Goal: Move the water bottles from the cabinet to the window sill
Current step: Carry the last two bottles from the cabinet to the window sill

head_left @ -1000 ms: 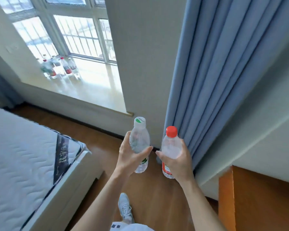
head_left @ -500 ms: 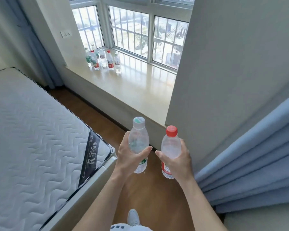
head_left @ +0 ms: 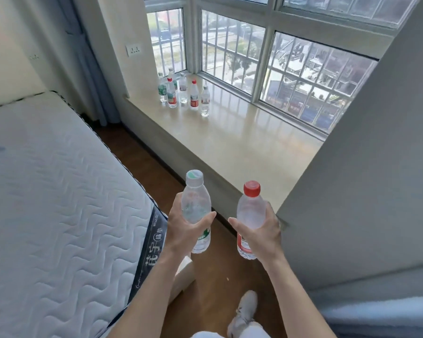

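My left hand (head_left: 185,231) grips a clear water bottle with a white-and-green cap (head_left: 195,203), held upright. My right hand (head_left: 261,234) grips a clear bottle with a red cap (head_left: 250,211), also upright. Both bottles hang over the wooden floor, just short of the near corner of the beige window sill (head_left: 230,140). Several water bottles (head_left: 183,92) stand grouped at the far left end of the sill, by the window. The cabinet is out of view.
A white quilted mattress (head_left: 59,203) fills the left side, leaving a narrow strip of wooden floor (head_left: 213,289) along the sill. A grey wall corner (head_left: 352,179) juts out on the right, with blue curtain (head_left: 376,313) below it. My shoe (head_left: 244,311) is on the floor.
The view has swung left and moved closer to the window; the sill and its bottles are nearer now. The curtain has slid off to the lower right. Both hands keep their bottles.
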Tool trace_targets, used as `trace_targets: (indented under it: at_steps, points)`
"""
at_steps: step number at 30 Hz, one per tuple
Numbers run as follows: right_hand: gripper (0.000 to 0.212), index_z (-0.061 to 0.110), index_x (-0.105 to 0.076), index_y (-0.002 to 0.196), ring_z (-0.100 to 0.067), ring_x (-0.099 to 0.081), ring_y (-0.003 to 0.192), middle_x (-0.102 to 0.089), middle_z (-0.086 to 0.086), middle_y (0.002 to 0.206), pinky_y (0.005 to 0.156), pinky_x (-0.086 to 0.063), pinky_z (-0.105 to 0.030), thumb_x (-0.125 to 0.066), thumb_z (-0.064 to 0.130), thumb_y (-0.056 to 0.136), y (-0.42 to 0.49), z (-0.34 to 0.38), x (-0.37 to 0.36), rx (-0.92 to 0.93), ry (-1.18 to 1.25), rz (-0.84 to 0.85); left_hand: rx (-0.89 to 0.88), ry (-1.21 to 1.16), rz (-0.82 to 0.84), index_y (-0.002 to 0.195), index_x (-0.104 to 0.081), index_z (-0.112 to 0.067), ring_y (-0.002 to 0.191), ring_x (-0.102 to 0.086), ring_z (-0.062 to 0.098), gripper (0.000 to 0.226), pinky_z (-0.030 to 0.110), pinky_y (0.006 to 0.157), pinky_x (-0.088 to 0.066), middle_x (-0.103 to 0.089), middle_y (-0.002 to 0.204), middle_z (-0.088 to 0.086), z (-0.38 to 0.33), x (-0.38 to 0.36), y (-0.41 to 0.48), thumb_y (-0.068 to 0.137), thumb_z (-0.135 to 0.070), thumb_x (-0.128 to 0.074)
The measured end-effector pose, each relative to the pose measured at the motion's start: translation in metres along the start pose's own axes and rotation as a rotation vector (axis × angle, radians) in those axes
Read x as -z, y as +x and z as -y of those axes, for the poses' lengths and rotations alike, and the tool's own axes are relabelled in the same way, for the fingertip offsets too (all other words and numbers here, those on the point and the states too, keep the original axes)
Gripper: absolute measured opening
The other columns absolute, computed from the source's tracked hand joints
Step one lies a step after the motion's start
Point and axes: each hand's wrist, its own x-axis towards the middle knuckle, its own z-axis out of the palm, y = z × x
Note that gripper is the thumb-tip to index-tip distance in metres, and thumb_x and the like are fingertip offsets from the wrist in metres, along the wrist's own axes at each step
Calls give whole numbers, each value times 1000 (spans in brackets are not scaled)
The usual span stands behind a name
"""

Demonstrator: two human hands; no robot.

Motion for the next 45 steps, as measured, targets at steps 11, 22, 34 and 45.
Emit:
trace_targets:
  at_steps: [11, 22, 34, 45]
  points:
    - [63, 28, -55, 102, -11, -63, 88, -63, 10, 92, 74, -53, -33, -78, 63, 55, 176, 9, -63, 35, 22, 185, 44, 96, -216, 119, -48, -30, 103, -54, -3, 60, 2, 72, -47, -58, 106, -11, 26, -9, 147, 71, -29, -85]
    - [52, 29, -54, 99, -16, -64, 92, -63, 9, 92, 83, -55, -43, -84, 48, 61, 380, 35, -103, 41, 82, 318, 143, 119, -436, 121, -47, -31, 104, -51, -12, 63, -4, 69, -40, -55, 106, -14, 16, -36, 293, 70, -33, -83]
    - [47, 35, -54, 100, -9, -63, 90, -63, 13, 92, 79, -54, -34, -88, 41, 69, 452, 52, -212, 126, 60, 515, 218, 92, -610, 122, -43, -40, 105, -49, -14, 70, -4, 73, -39, -52, 111, -22, 38, 6, 369, 60, -43, -77]
    - [58, 34, -58, 111, -11, -66, 94, -67, 12, 99, 84, -57, -40, -85, 51, 63, 549, 139, -387, 246, 78, 622, 195, 56, -694, 107, -44, -51, 100, -52, -13, 57, -2, 68, -42, -55, 104, -22, 72, 139, 516, 61, -41, -77]
